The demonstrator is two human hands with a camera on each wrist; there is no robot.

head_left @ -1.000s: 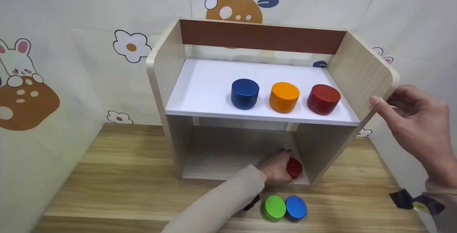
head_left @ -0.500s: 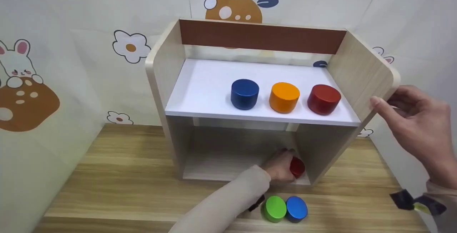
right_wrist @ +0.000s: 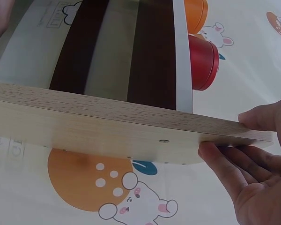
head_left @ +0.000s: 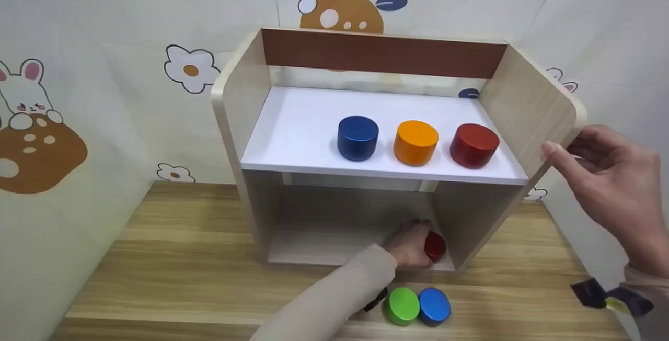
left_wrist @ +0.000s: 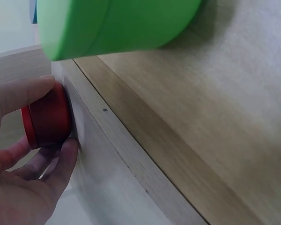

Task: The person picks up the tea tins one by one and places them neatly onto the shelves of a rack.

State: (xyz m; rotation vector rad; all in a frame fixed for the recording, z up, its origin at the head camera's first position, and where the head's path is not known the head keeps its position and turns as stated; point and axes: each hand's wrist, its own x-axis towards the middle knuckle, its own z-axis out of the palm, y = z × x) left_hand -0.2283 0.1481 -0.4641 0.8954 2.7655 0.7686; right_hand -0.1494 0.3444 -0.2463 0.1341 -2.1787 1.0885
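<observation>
My left hand [head_left: 411,246] reaches into the lower compartment of the small wooden shelf unit [head_left: 543,105]. It grips a red round tin [head_left: 435,246] near the right side panel, close to the front edge. In the left wrist view the thumb lies on one side of this red tin [left_wrist: 50,117] and fingers on the other, its base at the bottom board. My right hand [head_left: 616,184] holds the front edge of the right side panel, up high. In the right wrist view, thumb and fingers of the right hand [right_wrist: 260,159] pinch that panel [right_wrist: 131,122] from both faces.
On the white upper board [head_left: 298,126] stand a dark blue tin [head_left: 358,138], an orange tin [head_left: 416,143] and another red tin [head_left: 474,146]. A green tin [head_left: 402,306] and a blue tin [head_left: 434,306] sit side by side on the wooden table [head_left: 172,278] in front.
My left hand has slid slightly right with the red tin, toward the side panel, and has barely moved in the last half second. The right hand stays in place.
</observation>
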